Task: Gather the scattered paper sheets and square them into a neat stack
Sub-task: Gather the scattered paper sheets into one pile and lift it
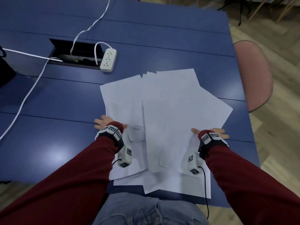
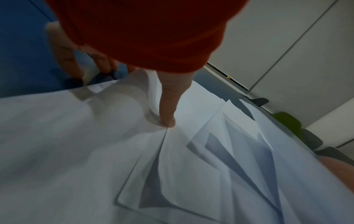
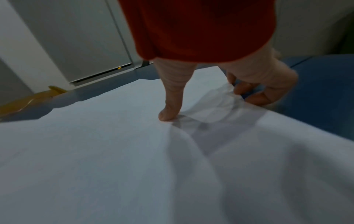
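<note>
Head view, paper sheets [image 1: 164, 114] fanned between left hand [image 1: 103, 122], right hand [image 1: 215, 133]

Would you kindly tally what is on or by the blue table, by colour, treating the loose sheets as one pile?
White: 4 – pile of paper sheets, power strip, two cables
Pink: 1 – chair
Black: 1 – cable box set in the table
Total: 6

1. No readable words, brands or numbers anywhere.
2. The paper sheets [image 1: 168, 114] show blank faces.
3. The wrist trackers [image 1: 112, 129] carry only black-and-white coded squares, no letters.
4. The power strip [image 1: 108, 60] bears no legible marking.
</note>
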`<state>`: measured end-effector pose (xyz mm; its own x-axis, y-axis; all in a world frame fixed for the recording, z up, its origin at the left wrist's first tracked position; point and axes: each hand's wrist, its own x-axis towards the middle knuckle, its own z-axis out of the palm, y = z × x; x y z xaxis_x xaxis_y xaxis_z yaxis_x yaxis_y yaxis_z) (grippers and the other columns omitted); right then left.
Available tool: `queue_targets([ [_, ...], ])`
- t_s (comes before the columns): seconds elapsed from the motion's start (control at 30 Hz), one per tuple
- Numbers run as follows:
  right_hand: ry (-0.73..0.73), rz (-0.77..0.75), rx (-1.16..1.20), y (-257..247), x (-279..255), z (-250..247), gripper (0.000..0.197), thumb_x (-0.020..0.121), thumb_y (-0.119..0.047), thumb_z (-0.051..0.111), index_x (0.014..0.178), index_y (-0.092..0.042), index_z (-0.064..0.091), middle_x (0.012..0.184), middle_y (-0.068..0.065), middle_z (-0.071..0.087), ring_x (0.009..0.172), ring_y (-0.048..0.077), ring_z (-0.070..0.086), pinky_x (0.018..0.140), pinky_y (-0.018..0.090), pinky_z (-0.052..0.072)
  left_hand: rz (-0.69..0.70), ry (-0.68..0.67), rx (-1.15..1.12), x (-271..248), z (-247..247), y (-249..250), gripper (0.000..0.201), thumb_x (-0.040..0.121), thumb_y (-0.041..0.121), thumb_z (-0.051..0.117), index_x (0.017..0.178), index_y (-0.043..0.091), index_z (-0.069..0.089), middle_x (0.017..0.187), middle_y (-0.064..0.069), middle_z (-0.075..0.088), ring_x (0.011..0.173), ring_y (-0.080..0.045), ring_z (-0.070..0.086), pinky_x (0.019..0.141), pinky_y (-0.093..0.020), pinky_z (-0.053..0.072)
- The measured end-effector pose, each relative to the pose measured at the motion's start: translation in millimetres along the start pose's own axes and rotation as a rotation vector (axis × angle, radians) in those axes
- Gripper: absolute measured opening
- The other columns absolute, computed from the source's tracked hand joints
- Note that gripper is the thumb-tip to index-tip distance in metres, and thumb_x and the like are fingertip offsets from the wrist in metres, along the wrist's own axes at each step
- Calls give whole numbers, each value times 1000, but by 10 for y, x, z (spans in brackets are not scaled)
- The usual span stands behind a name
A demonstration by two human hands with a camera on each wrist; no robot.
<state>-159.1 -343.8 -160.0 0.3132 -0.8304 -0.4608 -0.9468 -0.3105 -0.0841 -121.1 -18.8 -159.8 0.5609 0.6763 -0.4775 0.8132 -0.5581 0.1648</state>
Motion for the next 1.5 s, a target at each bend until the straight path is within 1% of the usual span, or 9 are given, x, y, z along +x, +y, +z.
queue_targets([
  [0.17, -164, 31, 258, 91, 178, 52, 101, 57, -42, 84, 131, -1, 30, 135, 20, 50, 123, 35, 50, 102, 44, 39, -52, -52, -36, 15, 24, -38, 104, 52, 36, 87, 130, 3, 29, 140, -19, 32, 126, -36, 40, 104, -44, 36],
  [0.37, -302, -213, 433, 156, 412, -52, 49, 76, -14, 72, 120, 2, 55, 121, 20, 62, 110, 34, 60, 88, 32, 42, -52, -68, 13, 67, 3, 74, 99, 52, 34, 87, 128, 1, 34, 139, -18, 35, 128, -33, 39, 104, -42, 36],
  [0.5, -382, -267, 397, 245, 452, -252, 52, 77, -18, 72, 121, 3, 54, 122, 21, 61, 112, 35, 58, 87, 32, 40, -13, -86, 52, -61, 36, 125, 82, 56, 30, 85, 122, 3, 44, 138, -15, 29, 126, -35, 37, 100, -44, 38],
  [0.77, -223, -347, 414, 154, 593, -224, 76, 68, -2, 75, 132, -3, 34, 131, 19, 53, 118, 31, 54, 100, 35, 41, 156, -184, -146, -238, 106, 390, 98, 58, 17, 85, 136, 1, 27, 144, -17, 32, 131, -33, 40, 106, -43, 37],
  [0.93, -178, -414, 204, 178, 704, -333, 55, 75, -11, 71, 124, -2, 48, 129, 20, 56, 121, 36, 51, 99, 37, 41, 145, -275, -208, -465, 268, 450, 104, 49, 54, 80, 131, 3, 43, 137, -15, 45, 120, -34, 52, 100, -43, 46],
  [1.07, -150, -432, 179, 216, 824, -404, 50, 67, -33, 77, 102, 0, 63, 129, 18, 48, 116, 37, 50, 98, 44, 46, 151, -305, -284, -673, 401, 498, 93, 53, 54, 80, 125, 4, 50, 126, -15, 60, 113, -35, 58, 93, -41, 49],
  [1.3, -211, -455, 327, 143, 892, -389, 84, 69, -15, 78, 137, -1, 29, 144, 18, 32, 128, 33, 42, 105, 38, 37, 219, -247, -293, -827, 509, 643, 98, 47, 59, 80, 125, 7, 50, 129, -13, 58, 116, -34, 56, 98, -43, 48],
  [1.4, -260, -390, 413, 160, 898, -417, 71, 71, -8, 75, 131, -4, 36, 134, 17, 49, 123, 32, 49, 102, 36, 39, 167, -267, -348, -883, 591, 642, 90, 55, 48, 79, 128, 6, 46, 129, -13, 56, 116, -33, 56, 95, -38, 47],
  [1.5, -328, -363, 359, 359, 942, -351, 50, 77, -7, 66, 123, -3, 46, 123, 16, 59, 110, 31, 57, 93, 33, 43, 101, -400, -389, -964, 701, 494, 71, 56, 28, 68, 116, -4, 50, 108, -17, 53, 89, -32, 54, 73, -31, 42],
])
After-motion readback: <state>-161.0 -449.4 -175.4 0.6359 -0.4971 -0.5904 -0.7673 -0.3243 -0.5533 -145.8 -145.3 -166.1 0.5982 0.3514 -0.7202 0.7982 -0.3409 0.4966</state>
